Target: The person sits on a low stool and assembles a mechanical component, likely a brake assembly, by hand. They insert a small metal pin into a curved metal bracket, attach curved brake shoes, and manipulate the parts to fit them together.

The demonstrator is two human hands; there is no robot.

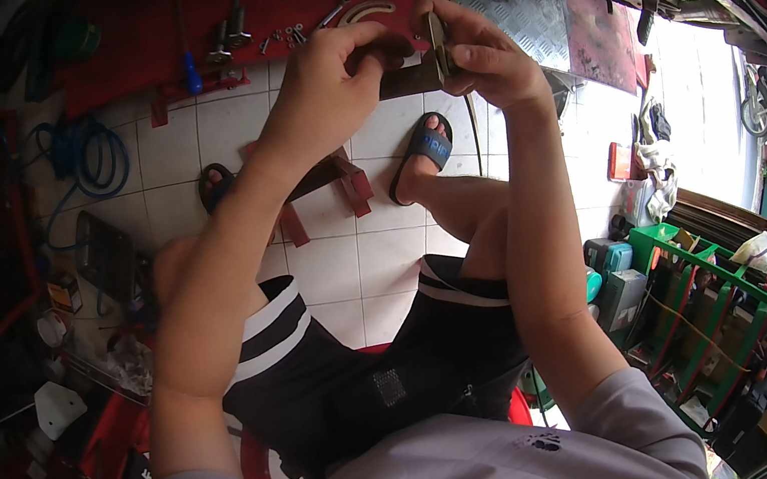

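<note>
My right hand [498,63] is raised over the front edge of the red work surface. Its thumb and fingers grip a thin, brass-coloured metal plate [438,39], turned nearly edge-on. To the left, my left hand [338,75] is closed, with thumb and fingers curled together. A dark brown flat piece [408,82] spans the gap between my hands, its right end against the metal plate. Whether my left fingers hold that piece or something smaller is hidden. Behind my hands lie a curved tan part [365,10] and a wrench [331,13].
The red work surface [133,48] also bears a blue-handled screwdriver [192,73], two engine valve-like metal parts [237,26] and small hardware. A low red metal stand [354,183] is between my feet. Blue hose [101,155] coils at left; a green tool rack [696,289] stands right.
</note>
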